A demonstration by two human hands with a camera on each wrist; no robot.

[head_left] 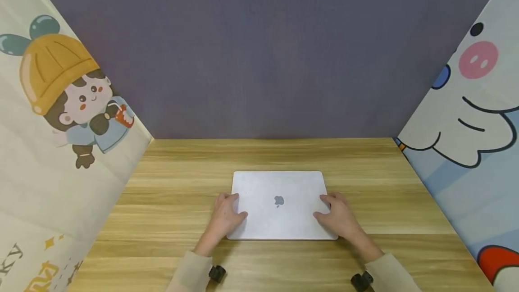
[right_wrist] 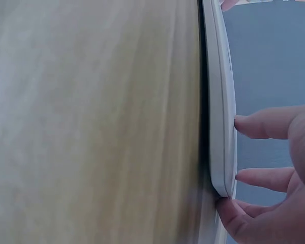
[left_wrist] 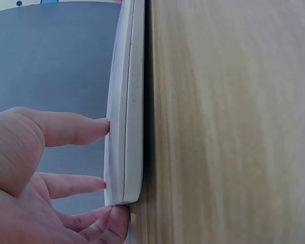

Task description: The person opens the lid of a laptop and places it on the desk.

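Note:
A closed silver laptop (head_left: 279,222) with a dark apple logo on its lid lies flat on the wooden table (head_left: 162,220). My left hand (head_left: 225,216) holds its left side, thumb and index fingertip on the lid. In the left wrist view, that hand's other fingers (left_wrist: 118,221) bend at the laptop's side edge (left_wrist: 134,112). My right hand (head_left: 341,218) grips the opposite side the same way. The right wrist view shows the thumb (right_wrist: 267,123) and index fingertip touching the lid, with the other fingers at the side edge (right_wrist: 218,112).
A dark grey panel (head_left: 275,53) stands behind the table. Cloths printed with cartoons hang at the left (head_left: 24,157) and right (head_left: 490,184). Small black devices are worn at the left wrist (head_left: 217,274) and the right wrist (head_left: 361,280).

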